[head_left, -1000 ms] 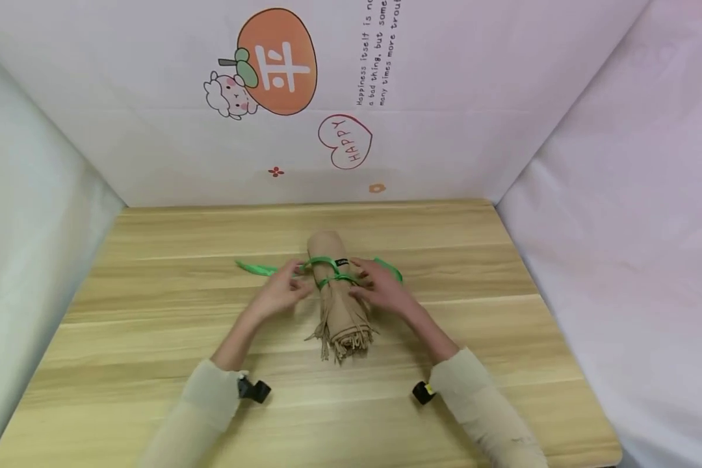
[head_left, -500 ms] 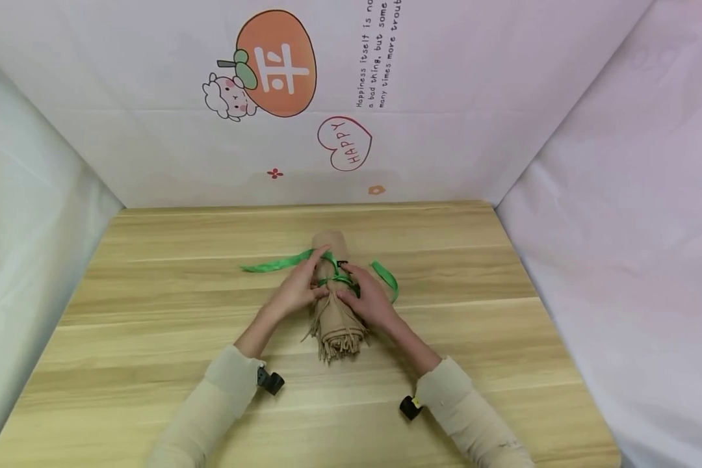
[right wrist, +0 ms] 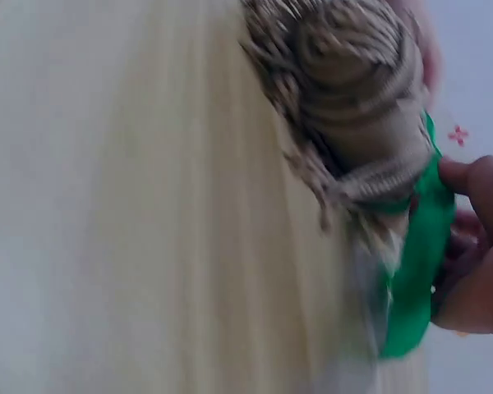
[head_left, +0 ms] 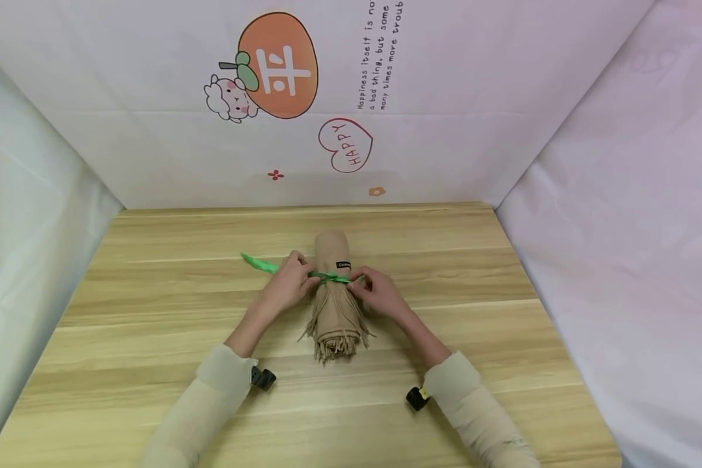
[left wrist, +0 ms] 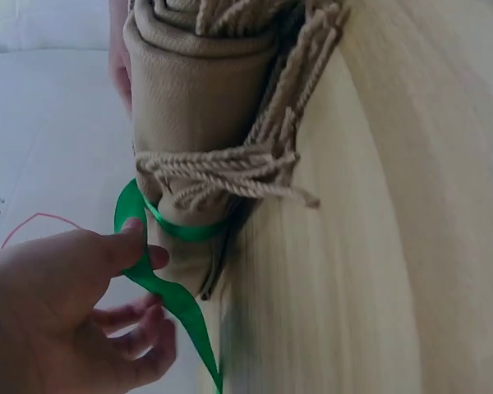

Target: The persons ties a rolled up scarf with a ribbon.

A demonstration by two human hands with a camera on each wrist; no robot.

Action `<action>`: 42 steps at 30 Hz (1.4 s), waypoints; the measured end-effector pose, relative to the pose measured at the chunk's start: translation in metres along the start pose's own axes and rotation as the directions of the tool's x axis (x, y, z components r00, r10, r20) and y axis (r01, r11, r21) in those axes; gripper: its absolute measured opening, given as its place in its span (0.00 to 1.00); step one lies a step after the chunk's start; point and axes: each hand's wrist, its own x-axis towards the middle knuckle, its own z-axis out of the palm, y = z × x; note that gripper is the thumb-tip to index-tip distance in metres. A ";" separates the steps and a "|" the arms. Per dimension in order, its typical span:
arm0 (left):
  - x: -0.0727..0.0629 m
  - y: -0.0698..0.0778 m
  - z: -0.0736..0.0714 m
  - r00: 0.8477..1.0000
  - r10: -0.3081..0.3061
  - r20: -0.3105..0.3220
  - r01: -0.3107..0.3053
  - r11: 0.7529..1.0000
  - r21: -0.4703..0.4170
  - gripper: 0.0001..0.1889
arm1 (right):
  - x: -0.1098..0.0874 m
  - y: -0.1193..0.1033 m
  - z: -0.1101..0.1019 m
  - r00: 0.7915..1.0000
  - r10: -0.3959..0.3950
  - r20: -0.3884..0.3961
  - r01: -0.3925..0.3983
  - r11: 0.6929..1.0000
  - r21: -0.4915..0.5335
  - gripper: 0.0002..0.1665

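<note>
A rolled tan scarf [head_left: 332,247] with a twisted fringe [head_left: 336,343] lies lengthwise on the table, fringe toward me. Round its middle, crossed on top, runs a green ribbon [head_left: 258,262], just below a small black label [head_left: 343,265]. On the scarf's left side my left hand [head_left: 285,284] pinches one end of the ribbon between thumb and finger; its tail hangs past the fingers in the left wrist view [left wrist: 187,314]. Opposite, my right hand [head_left: 381,294] pinches the other end, and the wide green tail [right wrist: 419,263] hangs from it in the blurred right wrist view.
The wood-grain table [head_left: 152,312] extends on both sides of the scarf. A white printed backdrop [head_left: 433,143] stands at its far edge, with white cloth [head_left: 632,260] along the sides. Each sleeve cuff carries a small black camera [head_left: 263,378].
Both hands came in over the scarf, then drew apart to its sides with the ribbon ends. The loose ribbon loop on top has flattened into a tight crossing.
</note>
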 end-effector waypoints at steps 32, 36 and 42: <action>-0.074 -0.092 -0.032 0.984 0.119 -0.133 -0.066 0.934 0.352 0.07 | -0.014 0.074 -0.080 0.930 -0.362 -0.066 0.152 0.540 -0.828 0.06; -0.084 -0.106 -0.035 0.990 0.076 -0.118 -0.027 0.930 0.368 0.11 | -0.025 0.089 -0.095 0.936 -0.348 -0.043 0.141 0.484 -0.864 0.08; -0.100 -0.118 -0.040 0.991 0.011 -0.132 0.036 0.936 0.349 0.11 | -0.033 0.107 -0.108 0.924 -0.377 -0.054 0.140 0.468 -0.873 0.08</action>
